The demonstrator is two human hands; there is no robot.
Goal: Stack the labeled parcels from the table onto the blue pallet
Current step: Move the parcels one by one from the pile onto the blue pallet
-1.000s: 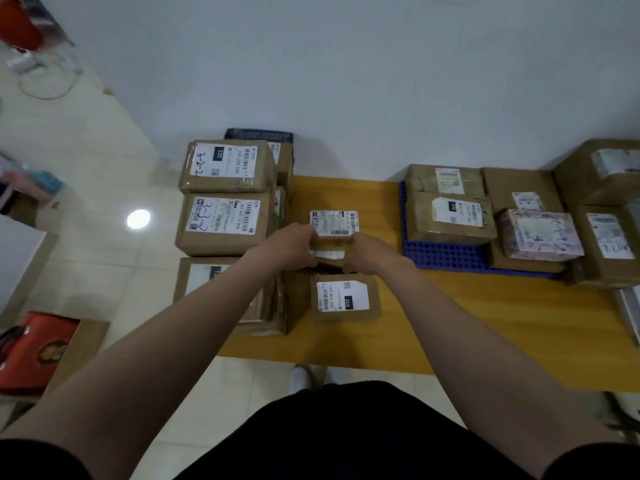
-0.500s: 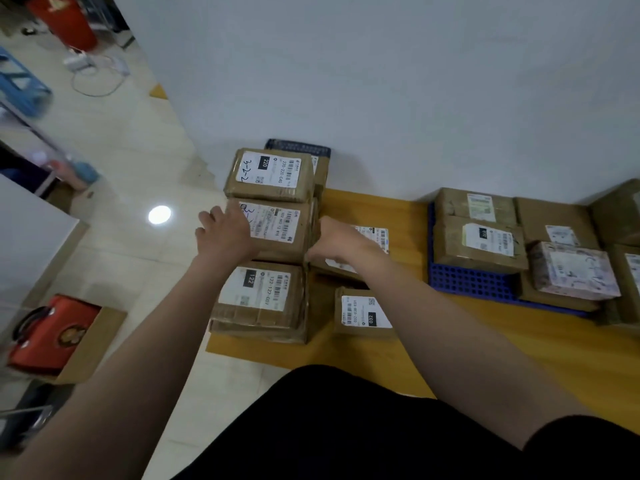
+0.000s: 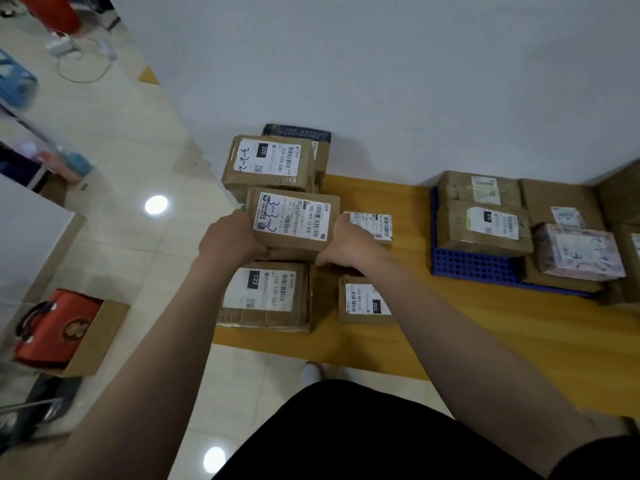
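A brown cardboard parcel (image 3: 294,220) with a white label marked "3-3-2" is held between both hands at the left end of the wooden table (image 3: 485,327). My left hand (image 3: 232,239) grips its left side, my right hand (image 3: 349,244) its right side. Around it lie more labeled parcels: parcel "220" (image 3: 270,162) behind, parcel "122" (image 3: 266,296) in front, parcel "032" (image 3: 363,301) and a small parcel (image 3: 372,225) to the right. The blue pallet (image 3: 474,265) lies to the right and carries several parcels (image 3: 485,225).
A white wall runs behind the table. More boxes (image 3: 620,202) stand at the far right. On the tiled floor to the left sits an open carton with a red case (image 3: 55,330). My shoe (image 3: 311,372) shows below the table's front edge.
Both hands left the small parcel in the middle and moved left to the "3-3-2" parcel, closing on its sides. The camera view has swung left.
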